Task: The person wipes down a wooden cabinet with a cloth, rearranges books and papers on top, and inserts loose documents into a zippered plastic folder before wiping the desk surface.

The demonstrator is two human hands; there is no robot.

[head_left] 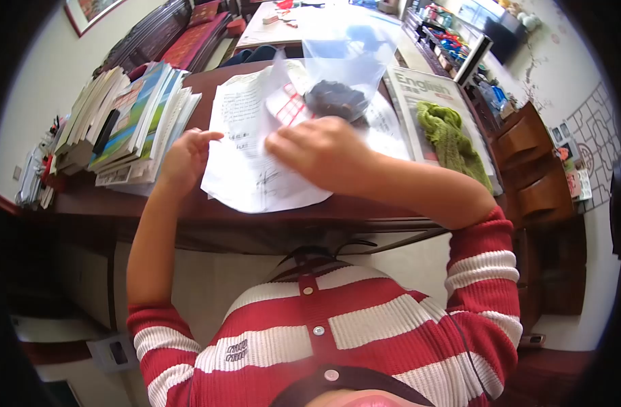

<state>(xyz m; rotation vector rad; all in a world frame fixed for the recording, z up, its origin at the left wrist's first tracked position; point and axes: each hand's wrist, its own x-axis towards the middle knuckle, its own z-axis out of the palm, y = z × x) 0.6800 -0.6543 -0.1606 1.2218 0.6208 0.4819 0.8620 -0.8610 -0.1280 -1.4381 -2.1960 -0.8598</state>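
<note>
My left hand [186,159] is beside the left edge of the printed paper sheets [232,173], fingers loosely curled and one pointing toward the paper. Nothing shows in it. Over the sheets, my right hand [327,154] is slightly blurred, with its fingers drawn together at the near left side of a clear plastic bag [347,57]. It appears to grip the bag's edge, though the palm hides part of the hold. Inside the bag lies a dark, lumpy mass [337,100], and a white patch with a red grid [288,105] shows beside it.
A row of books [134,129] stands on the left of the brown desk [154,203]. To the right, a green knitted cloth [449,139] lies on a printed "English" cover [419,85]. Behind the desk are a white table [310,30] and a red-cushioned bench [195,44].
</note>
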